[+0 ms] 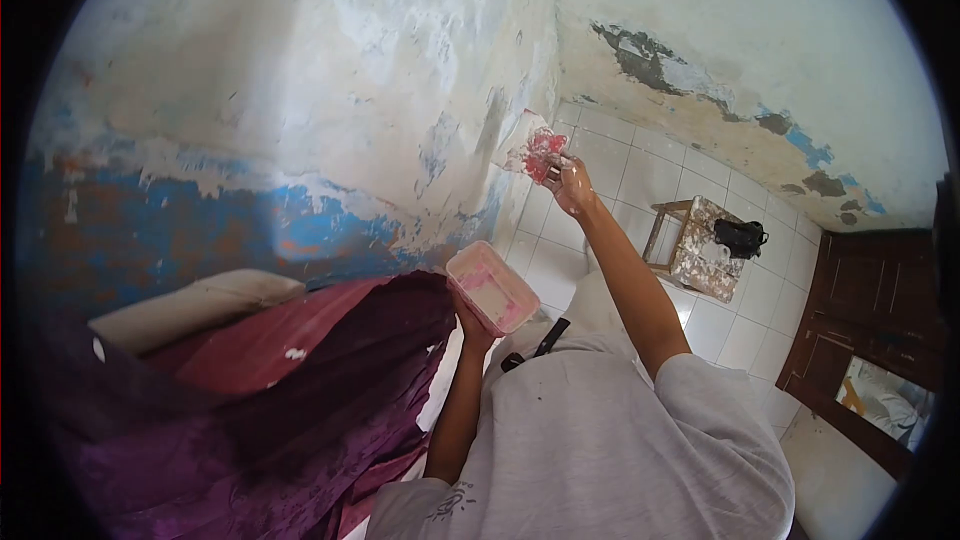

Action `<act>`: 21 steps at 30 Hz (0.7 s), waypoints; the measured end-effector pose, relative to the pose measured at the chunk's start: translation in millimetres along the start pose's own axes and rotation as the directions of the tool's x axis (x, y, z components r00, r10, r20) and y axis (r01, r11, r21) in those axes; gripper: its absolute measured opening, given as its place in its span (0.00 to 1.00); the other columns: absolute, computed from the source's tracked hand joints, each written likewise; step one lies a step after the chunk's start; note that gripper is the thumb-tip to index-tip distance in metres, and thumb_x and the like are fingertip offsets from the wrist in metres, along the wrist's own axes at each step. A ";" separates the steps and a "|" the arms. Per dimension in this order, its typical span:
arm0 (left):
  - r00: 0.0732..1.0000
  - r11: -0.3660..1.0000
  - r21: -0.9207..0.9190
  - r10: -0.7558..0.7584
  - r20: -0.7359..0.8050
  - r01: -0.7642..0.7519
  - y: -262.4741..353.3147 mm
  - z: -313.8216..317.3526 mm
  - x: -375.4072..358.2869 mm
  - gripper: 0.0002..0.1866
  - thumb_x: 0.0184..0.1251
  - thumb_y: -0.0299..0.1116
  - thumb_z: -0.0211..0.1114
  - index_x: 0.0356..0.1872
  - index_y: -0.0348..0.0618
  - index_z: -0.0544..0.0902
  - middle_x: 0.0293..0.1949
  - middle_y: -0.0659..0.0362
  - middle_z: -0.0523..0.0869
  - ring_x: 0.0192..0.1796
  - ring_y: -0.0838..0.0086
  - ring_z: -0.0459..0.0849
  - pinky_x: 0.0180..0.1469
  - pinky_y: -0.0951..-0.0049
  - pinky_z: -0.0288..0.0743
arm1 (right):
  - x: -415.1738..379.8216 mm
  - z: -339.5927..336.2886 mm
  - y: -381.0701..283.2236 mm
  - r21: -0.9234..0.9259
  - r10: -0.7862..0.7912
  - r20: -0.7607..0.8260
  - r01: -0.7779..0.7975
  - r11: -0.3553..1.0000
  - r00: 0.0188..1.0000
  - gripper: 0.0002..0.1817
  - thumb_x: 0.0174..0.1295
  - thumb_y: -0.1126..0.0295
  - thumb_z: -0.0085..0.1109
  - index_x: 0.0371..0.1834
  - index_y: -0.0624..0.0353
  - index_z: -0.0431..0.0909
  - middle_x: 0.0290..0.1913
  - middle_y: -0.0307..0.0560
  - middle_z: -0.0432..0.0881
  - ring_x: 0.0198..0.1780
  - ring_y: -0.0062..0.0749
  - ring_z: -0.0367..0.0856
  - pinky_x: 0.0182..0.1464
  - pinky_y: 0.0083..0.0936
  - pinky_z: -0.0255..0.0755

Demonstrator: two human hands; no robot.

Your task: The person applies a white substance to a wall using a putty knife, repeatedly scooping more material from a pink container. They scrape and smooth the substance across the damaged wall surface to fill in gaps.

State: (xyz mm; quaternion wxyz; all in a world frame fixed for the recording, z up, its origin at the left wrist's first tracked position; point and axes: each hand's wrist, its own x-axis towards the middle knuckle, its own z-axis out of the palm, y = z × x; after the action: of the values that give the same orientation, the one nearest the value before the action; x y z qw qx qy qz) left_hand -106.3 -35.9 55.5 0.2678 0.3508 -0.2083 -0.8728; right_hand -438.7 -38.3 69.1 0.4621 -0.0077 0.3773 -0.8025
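Observation:
In my left hand (473,323) is a pinkish plastic tub (492,290), held tilted from its near side. Pale paste is smeared over its floor and walls. My right hand (570,186) is raised toward the wall corner, its fingers closed on a flat red putty scraper (541,152) crusted with white paste. The scraper's pale leading edge is close to the patchy wall (390,130); whether it touches cannot be made out. White smears mark the right fingers.
Left, purple and maroon cloth (330,390) is piled beside a pale pillow (200,305). A paint-spattered stool (704,248) with a black bag (741,238) stands on white tiles (650,180). A dark wooden cabinet (870,290) is at right. The right-hand wall (720,30) is peeling.

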 end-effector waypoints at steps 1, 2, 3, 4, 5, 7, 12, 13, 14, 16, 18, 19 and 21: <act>1.000 1.000 0.010 0.006 0.000 -0.006 -2.6 5.7 4.0 0.41 0.76 0.73 0.42 0.79 0.59 0.61 0.73 0.58 0.70 0.73 0.58 0.72 0.73 0.47 0.69 | 5.5 -7.3 -0.7 -0.006 0.027 0.004 -0.027 1.000 1.000 0.21 0.75 0.74 0.46 0.69 0.67 0.70 0.58 0.54 0.83 0.53 0.39 0.87 0.56 0.36 0.84; 1.000 1.000 0.020 0.010 -0.002 -0.010 -6.2 11.4 7.7 0.41 0.76 0.73 0.41 0.79 0.59 0.61 0.73 0.58 0.70 0.73 0.58 0.72 0.73 0.47 0.69 | 10.6 -15.3 -1.2 -0.013 0.056 0.006 -0.056 0.998 0.998 0.21 0.75 0.74 0.45 0.69 0.67 0.70 0.59 0.54 0.83 0.54 0.39 0.87 0.56 0.37 0.84; 1.000 0.999 0.031 0.015 -0.003 -0.015 -9.8 17.7 11.9 0.41 0.76 0.73 0.41 0.79 0.59 0.61 0.73 0.58 0.70 0.73 0.58 0.72 0.73 0.47 0.69 | 14.9 -21.6 -3.8 -0.019 0.083 0.010 -0.083 0.996 0.996 0.21 0.76 0.74 0.44 0.69 0.68 0.70 0.59 0.54 0.83 0.55 0.39 0.86 0.56 0.37 0.84; 1.000 1.000 0.014 0.017 -0.008 -0.017 -13.1 23.2 15.7 0.41 0.76 0.73 0.41 0.79 0.58 0.61 0.73 0.58 0.70 0.73 0.59 0.72 0.73 0.47 0.69 | 19.1 -27.9 -5.4 -0.042 0.112 -0.001 -0.112 0.993 0.994 0.20 0.76 0.74 0.44 0.68 0.67 0.70 0.58 0.54 0.83 0.55 0.40 0.86 0.56 0.37 0.83; 1.000 1.000 -0.001 0.020 -0.014 -0.020 -16.2 28.0 19.4 0.41 0.76 0.74 0.40 0.79 0.58 0.61 0.73 0.58 0.70 0.73 0.59 0.72 0.73 0.47 0.69 | 23.0 -34.1 -5.5 -0.062 0.140 -0.011 -0.141 0.988 0.990 0.20 0.77 0.73 0.43 0.68 0.67 0.70 0.58 0.53 0.83 0.54 0.40 0.86 0.55 0.38 0.83; 0.999 1.000 -0.014 0.022 -0.043 -0.023 -19.6 41.4 25.7 0.41 0.75 0.74 0.40 0.79 0.58 0.61 0.73 0.58 0.70 0.73 0.59 0.72 0.73 0.47 0.69 | 32.6 -53.2 -0.1 -0.086 0.182 0.010 -0.180 0.980 0.983 0.20 0.77 0.72 0.42 0.68 0.66 0.70 0.57 0.53 0.83 0.54 0.41 0.86 0.56 0.39 0.83; 0.981 0.998 -0.043 0.036 -0.188 -0.045 -37.7 58.4 31.0 0.41 0.75 0.73 0.42 0.77 0.57 0.64 0.71 0.58 0.73 0.71 0.59 0.74 0.72 0.46 0.71 | 32.7 -88.3 15.4 -0.030 0.285 -0.025 -0.286 0.958 0.958 0.15 0.78 0.68 0.46 0.62 0.62 0.73 0.50 0.50 0.83 0.47 0.38 0.86 0.48 0.35 0.82; 0.977 0.998 -0.019 0.056 -0.207 -0.061 -39.3 61.5 30.5 0.40 0.76 0.72 0.43 0.77 0.57 0.65 0.70 0.58 0.74 0.71 0.59 0.75 0.71 0.47 0.71 | 34.2 -96.3 20.8 -0.031 0.313 -0.020 -0.313 0.949 0.950 0.17 0.78 0.68 0.46 0.65 0.62 0.72 0.53 0.51 0.83 0.50 0.39 0.86 0.51 0.37 0.82; 0.971 0.997 0.003 0.075 -0.227 -0.076 -42.3 64.0 28.6 0.39 0.76 0.71 0.44 0.77 0.56 0.65 0.69 0.58 0.75 0.70 0.59 0.76 0.71 0.47 0.72 | 34.6 -106.9 24.6 -0.034 0.342 -0.017 -0.342 0.939 0.940 0.18 0.78 0.68 0.45 0.67 0.62 0.70 0.55 0.52 0.83 0.53 0.40 0.85 0.54 0.39 0.82; 0.972 0.996 -0.048 0.067 -0.226 -0.080 -48.7 61.8 28.2 0.38 0.77 0.69 0.45 0.76 0.55 0.66 0.69 0.58 0.76 0.69 0.59 0.77 0.70 0.49 0.74 | 34.7 -119.0 30.6 -0.021 0.384 -0.015 -0.384 0.923 0.923 0.20 0.78 0.68 0.44 0.69 0.62 0.68 0.57 0.53 0.82 0.55 0.41 0.85 0.57 0.40 0.82; 0.983 0.980 -0.192 0.018 -0.180 -0.054 -55.4 56.5 29.7 0.36 0.78 0.67 0.46 0.75 0.54 0.67 0.68 0.58 0.76 0.68 0.60 0.78 0.69 0.50 0.75 | 32.9 -132.5 37.2 0.014 0.409 -0.021 -0.408 0.913 0.912 0.20 0.78 0.68 0.44 0.70 0.61 0.68 0.58 0.53 0.82 0.55 0.41 0.85 0.58 0.40 0.82; 0.979 0.987 -0.146 0.042 -0.202 -0.073 -58.5 55.1 31.2 0.36 0.79 0.66 0.46 0.75 0.53 0.67 0.68 0.58 0.76 0.67 0.60 0.78 0.69 0.51 0.75 | 34.2 -138.6 41.6 -0.002 0.391 -0.024 -0.391 0.920 0.920 0.20 0.78 0.68 0.45 0.70 0.62 0.68 0.58 0.52 0.82 0.56 0.40 0.85 0.58 0.40 0.82; 0.966 0.993 -0.054 0.086 -0.244 -0.102 -64.3 53.8 27.3 0.34 0.80 0.65 0.46 0.75 0.53 0.67 0.68 0.58 0.76 0.67 0.60 0.78 0.69 0.52 0.76 | 30.3 -152.4 53.8 -0.032 0.360 -0.034 -0.361 0.932 0.932 0.21 0.77 0.68 0.47 0.70 0.62 0.68 0.59 0.51 0.82 0.56 0.40 0.85 0.59 0.40 0.82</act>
State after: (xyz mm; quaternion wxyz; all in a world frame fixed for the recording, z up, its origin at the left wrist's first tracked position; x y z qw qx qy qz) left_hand -182.6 6.2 42.3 0.3434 0.4350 -0.1619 -0.8165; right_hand -471.6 14.7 -83.1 0.5959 0.0639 0.3936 -0.6971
